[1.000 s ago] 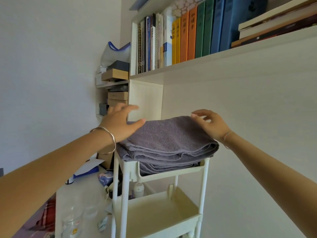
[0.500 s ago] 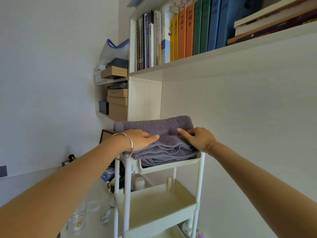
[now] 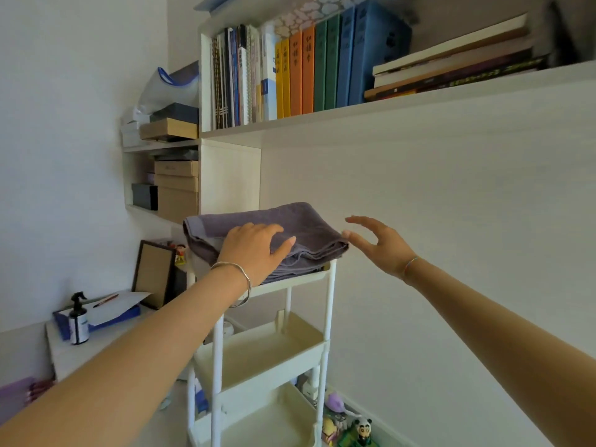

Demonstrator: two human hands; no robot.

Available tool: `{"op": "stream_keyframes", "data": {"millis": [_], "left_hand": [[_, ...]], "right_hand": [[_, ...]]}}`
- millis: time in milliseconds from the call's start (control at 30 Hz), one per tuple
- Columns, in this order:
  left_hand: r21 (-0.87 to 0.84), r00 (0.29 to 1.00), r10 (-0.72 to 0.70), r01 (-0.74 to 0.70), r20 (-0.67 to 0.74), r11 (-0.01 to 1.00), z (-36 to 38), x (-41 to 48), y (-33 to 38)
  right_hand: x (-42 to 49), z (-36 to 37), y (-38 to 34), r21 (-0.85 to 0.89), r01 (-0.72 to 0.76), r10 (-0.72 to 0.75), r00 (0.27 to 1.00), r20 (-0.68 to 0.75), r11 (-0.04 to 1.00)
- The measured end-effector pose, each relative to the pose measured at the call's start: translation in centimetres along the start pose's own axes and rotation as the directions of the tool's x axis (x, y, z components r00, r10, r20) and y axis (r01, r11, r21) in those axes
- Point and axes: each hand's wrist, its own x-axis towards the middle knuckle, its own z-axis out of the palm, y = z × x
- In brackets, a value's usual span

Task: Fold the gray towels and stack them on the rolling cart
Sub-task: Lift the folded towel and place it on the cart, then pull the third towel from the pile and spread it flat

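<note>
A stack of folded gray towels (image 3: 300, 227) lies on the top tray of the white rolling cart (image 3: 329, 321). My left hand (image 3: 254, 250) rests flat on the front of the stack, fingers straight across the fabric. My right hand (image 3: 379, 245) hovers just off the stack's right edge, fingers spread and relaxed, holding nothing. The cart's two lower trays show below my left forearm.
A white wall shelf with upright books (image 3: 290, 69) hangs above the cart. Cardboard boxes (image 3: 175, 188) fill a cubby at left. A low white table holds a spray bottle (image 3: 78, 321) and a blue folder. Small toys (image 3: 351, 427) sit on the floor by the cart's foot.
My right hand has lifted off the towel stack and moved to the right, opening. My left hand stays on the towels. The view has pulled back and tilted down.
</note>
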Motion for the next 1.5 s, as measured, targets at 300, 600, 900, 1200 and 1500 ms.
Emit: {"op": "stream_keyframes", "data": {"millis": [300, 600, 900, 1200, 1500], "left_hand": [[-0.255, 0.976, 0.217, -0.214, -0.017, 0.943, 4.8, -1.4, 11.4], [-0.529, 0.866, 0.482, -0.348, 0.136, 0.774, 12.1, -8.8, 29.0], [-0.720, 0.649, 0.725, -0.386, 0.233, 0.577, 14.8, -21.4, 45.9], [-0.761, 0.525, 0.795, -0.369, 0.303, 0.533, 16.5, -30.3, 59.5], [-0.824, 0.398, 0.849, -0.302, 0.348, 0.479, 19.4, -36.8, 68.3]], "right_hand": [[-12.3, -7.5, 4.1, -0.378, -0.168, 0.136, 0.985, -0.110, 0.910], [-31.1, -13.4, 9.5, -0.550, -0.552, 0.477, 0.830, -0.290, 0.627], [-52.2, -19.9, 12.9, -0.562, -0.763, 0.722, 0.580, -0.378, 0.319], [-66.3, -25.4, 17.5, -0.494, -0.849, 0.832, 0.404, -0.380, 0.187], [-74.4, -27.2, 21.9, -0.429, -0.882, 0.931, 0.303, -0.201, 0.195]]}}
